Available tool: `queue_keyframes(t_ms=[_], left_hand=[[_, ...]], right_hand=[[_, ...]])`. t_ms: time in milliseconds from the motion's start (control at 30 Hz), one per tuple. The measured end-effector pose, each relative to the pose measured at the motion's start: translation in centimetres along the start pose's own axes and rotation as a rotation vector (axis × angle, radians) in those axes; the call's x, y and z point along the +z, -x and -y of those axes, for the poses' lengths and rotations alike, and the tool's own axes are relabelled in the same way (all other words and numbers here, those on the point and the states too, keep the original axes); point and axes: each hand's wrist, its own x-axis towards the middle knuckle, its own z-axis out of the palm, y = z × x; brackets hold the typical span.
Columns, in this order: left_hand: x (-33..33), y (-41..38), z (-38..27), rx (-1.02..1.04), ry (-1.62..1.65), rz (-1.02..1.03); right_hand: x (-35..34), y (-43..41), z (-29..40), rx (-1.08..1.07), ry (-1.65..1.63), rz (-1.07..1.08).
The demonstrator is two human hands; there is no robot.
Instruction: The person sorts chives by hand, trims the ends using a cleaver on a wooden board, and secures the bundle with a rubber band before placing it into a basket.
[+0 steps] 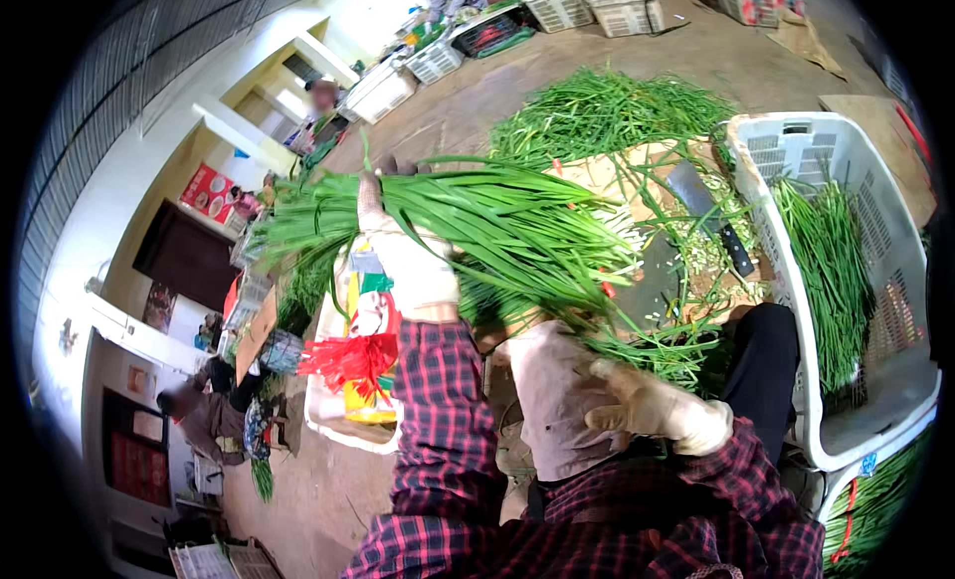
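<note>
My left hand point(406, 262), in a pale work glove, grips a large bunch of green garlic chives point(515, 221) near its leafy end. The pale cut stems point right, over a board point(649, 195) strewn with trimmings. On that board lies a cleaver point(705, 206) with a black riveted handle. Also gloved, my right hand point(645, 404) is low by my knee with its fingers apart and nothing in them. Red ties point(369, 362) hang over the white crate point(317, 400) at my left. Small red pieces point(608, 289) show near the stem ends.
A heap of loose chives point(612, 113) lies on the floor beyond the board. At right, a tall white plastic crate point(809, 430) contains chive bunches point(828, 273); another crate with tied chives point(873, 512) sits below. Several people work farther off, among them a seated person point(205, 422).
</note>
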Motion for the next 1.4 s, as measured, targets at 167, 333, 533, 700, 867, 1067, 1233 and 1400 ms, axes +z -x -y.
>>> queue_keyframes(t_ms=[167, 333, 533, 700, 867, 1067, 1233, 1400], left_hand=[[0.5, 9.7, 2.0, -0.14, 0.002, -0.015], [-8.4, 19.6, -1.3, -0.422, -0.154, 0.145], [-16.9, 20.8, -9.5, -1.216, -0.798, 0.567], [-20.8, 15.2, -11.7, -1.236, -1.28, 0.868], [-16.0, 12.6, -3.7, -0.554, -1.121, 0.541], [-10.8, 18.4, 8.3, -0.01, -1.824, 1.13], [-9.3, 22.3, 8.0, -0.546, -1.424, 0.845], [-6.6, 23.4, 6.1, -0.241, -1.424, 0.931]], right_hand=[[-1.3, -3.2, -5.0, -0.302, -0.904, -0.005], [-3.5, -3.9, -10.5, -0.493, -1.276, -0.091], [-3.2, -4.1, -17.8, -0.253, -1.087, -0.448], [-4.8, -2.9, -17.4, 0.055, -1.083, -0.351], [-5.6, -2.8, -17.4, 0.005, -0.966, -0.283], [-7.9, -2.4, -18.9, -0.043, -0.762, -0.303], [-5.4, -2.9, -12.0, -0.363, -0.762, -0.399], [-3.9, -2.5, -6.0, -0.397, -0.607, -0.591]])
